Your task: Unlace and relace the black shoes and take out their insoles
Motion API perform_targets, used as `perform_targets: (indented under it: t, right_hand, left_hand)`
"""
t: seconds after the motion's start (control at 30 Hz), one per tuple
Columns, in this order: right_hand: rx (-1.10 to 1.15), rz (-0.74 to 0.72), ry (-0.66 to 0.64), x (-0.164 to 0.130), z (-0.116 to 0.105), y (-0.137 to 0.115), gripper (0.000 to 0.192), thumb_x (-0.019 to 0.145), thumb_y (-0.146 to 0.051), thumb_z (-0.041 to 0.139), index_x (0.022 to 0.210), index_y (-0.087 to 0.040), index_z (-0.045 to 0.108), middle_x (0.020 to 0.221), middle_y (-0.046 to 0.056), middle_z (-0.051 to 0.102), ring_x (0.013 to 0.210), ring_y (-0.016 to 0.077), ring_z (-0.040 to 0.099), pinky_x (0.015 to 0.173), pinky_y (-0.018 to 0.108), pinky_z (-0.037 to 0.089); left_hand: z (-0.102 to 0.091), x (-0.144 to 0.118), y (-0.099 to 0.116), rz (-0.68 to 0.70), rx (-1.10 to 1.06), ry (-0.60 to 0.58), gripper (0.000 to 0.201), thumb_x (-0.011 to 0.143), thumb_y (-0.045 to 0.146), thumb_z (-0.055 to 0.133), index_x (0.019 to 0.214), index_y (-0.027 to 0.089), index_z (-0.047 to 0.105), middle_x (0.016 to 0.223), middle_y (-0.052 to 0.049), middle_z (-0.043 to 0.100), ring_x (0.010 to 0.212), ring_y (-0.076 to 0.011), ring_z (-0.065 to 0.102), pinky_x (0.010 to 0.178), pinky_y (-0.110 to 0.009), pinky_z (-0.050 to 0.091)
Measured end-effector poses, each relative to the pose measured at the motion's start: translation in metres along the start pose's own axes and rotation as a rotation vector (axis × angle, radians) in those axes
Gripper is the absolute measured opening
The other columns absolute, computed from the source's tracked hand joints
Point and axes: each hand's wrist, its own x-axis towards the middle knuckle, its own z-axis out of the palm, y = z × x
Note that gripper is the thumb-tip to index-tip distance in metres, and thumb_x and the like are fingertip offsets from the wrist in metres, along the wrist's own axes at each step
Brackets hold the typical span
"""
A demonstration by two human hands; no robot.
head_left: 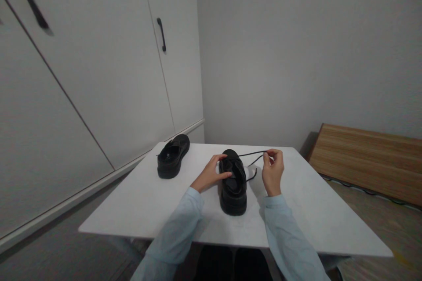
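A black shoe stands in the middle of the white table, toe pointing away from me. My left hand rests on the shoe's left side near the lacing, fingers laid across the tongue. My right hand is raised to the right of the shoe and pinches a black shoelace, which runs taut from the shoe's front to my fingertips. A loose loop of lace lies on the table beside the shoe. A second black shoe sits apart at the table's far left.
White wardrobe doors with a black handle line the left side. A plain wall stands behind the table. A low wooden board lies on the floor to the right, with a cable along it.
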Motion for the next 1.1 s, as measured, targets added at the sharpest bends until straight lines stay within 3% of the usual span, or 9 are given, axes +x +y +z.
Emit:
perform_targets:
  t: [0.13,0.3,0.43,0.6,0.77,0.97,1.1]
  right_hand:
    - [-0.064,-0.005,-0.047,0.001,0.0,0.005,0.011,0.081,-0.031,0.051,0.086,-0.021,0.052,0.084,0.003,0.057,0.081,0.0184,0.054,0.078,0.034,0.043]
    - [-0.113,0.097,-0.182,-0.001,0.005,0.03,0.021,0.07,-0.028,0.058,0.088,-0.021,0.053,0.089,0.005,0.059,0.085,0.0216,0.055,0.079,0.038,0.043]
    - [-0.189,0.094,-0.184,-0.003,0.007,0.041,0.02,0.065,-0.026,0.059,0.082,-0.023,0.049,0.082,0.002,0.056,0.082,0.0212,0.052,0.079,0.037,0.042]
    - [-0.24,0.09,-0.193,-0.001,0.005,0.036,0.017,0.071,-0.038,0.056,0.066,-0.022,0.054,0.073,0.005,0.061,0.074,0.0222,0.054,0.078,0.038,0.043]
    - [-0.193,0.116,-0.269,0.0,0.005,0.032,0.03,0.075,-0.042,0.054,0.085,-0.019,0.07,0.096,0.012,0.071,0.091,0.0271,0.061,0.088,0.043,0.043]
    - [-0.238,0.14,-0.343,-0.004,0.01,0.043,0.019,0.068,-0.036,0.059,0.071,-0.022,0.072,0.102,0.011,0.07,0.106,0.0306,0.058,0.099,0.049,0.037]
    - [-0.15,0.088,-0.352,-0.005,0.011,0.037,0.018,0.069,-0.038,0.061,0.074,-0.023,0.07,0.102,0.008,0.069,0.106,0.0278,0.058,0.101,0.047,0.037]
  left_hand:
    - [0.0,0.0,0.0,-0.002,0.009,-0.001,0.06,0.07,0.037,0.073,0.123,0.022,0.048,0.128,-0.01,0.05,0.122,-0.0249,0.047,0.104,-0.044,0.035]
    - [0.0,-0.001,0.002,0.014,0.022,0.004,0.059,0.071,0.037,0.073,0.123,0.022,0.049,0.127,-0.01,0.051,0.121,-0.0248,0.047,0.104,-0.043,0.035]
    - [0.0,0.0,0.001,0.036,0.027,0.015,0.056,0.071,0.036,0.072,0.12,0.022,0.05,0.124,-0.01,0.052,0.119,-0.0238,0.048,0.104,-0.041,0.036]
    - [0.0,0.001,0.001,0.055,0.037,0.035,0.042,0.076,0.037,0.067,0.114,0.024,0.055,0.119,-0.007,0.054,0.116,-0.0223,0.05,0.104,-0.04,0.037]
    - [0.002,0.001,0.001,0.066,0.055,0.055,0.045,0.079,0.038,0.064,0.12,0.023,0.054,0.12,-0.008,0.052,0.117,-0.0218,0.048,0.106,-0.039,0.035]
    - [0.004,0.004,-0.006,0.063,0.114,0.146,0.03,0.087,0.035,0.052,0.114,0.022,0.059,0.115,-0.008,0.054,0.113,-0.0199,0.051,0.103,-0.038,0.038]
    - [0.003,0.005,-0.012,0.021,0.147,0.239,0.023,0.087,0.031,0.052,0.105,0.023,0.063,0.109,-0.006,0.058,0.105,-0.0199,0.054,0.096,-0.038,0.043]
